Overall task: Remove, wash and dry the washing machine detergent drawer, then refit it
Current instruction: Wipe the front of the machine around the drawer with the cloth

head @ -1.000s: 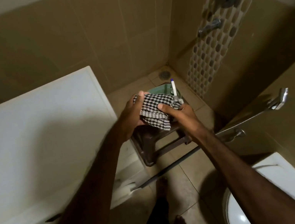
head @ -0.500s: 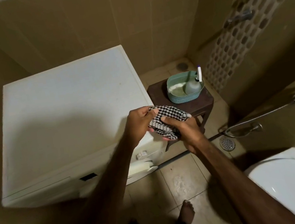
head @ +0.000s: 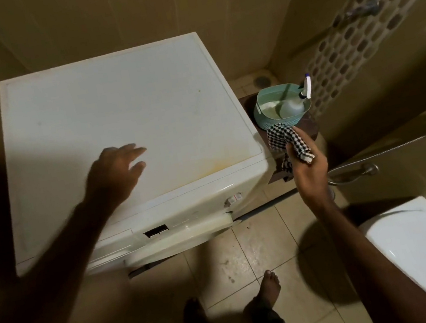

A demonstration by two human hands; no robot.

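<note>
A checked cloth (head: 289, 143) is gripped in the curled fingers of the right hand (head: 309, 170), held beside the front right corner of the washing machine (head: 119, 115) and just in front of a green basin (head: 281, 110) that is set on a dark stool (head: 310, 128). A spray bottle (head: 295, 102) is seen lying inside the basin. The left hand (head: 115, 172) is stretched out over the white top of the machine, its fingers straight and spread, with nothing held; whether the top is touched cannot be told through the blur.

The detergent drawer itself cannot be made out with certainty. A dark rectangular opening (head: 156, 230) is visible on the front panel, and a pale object in the basin may be the drawer, but neither can be confirmed from this view.

With a cloth in hand, the task is judged to be at or near the drying stage; removal and washing appear likely to be done. Refitting is judged still to be outstanding. A toilet (head: 424, 250) is seen at lower right, a hand shower hose (head: 390, 150) along the wall, and bare feet (head: 267, 290) on the tiled floor (head: 276, 241).
</note>
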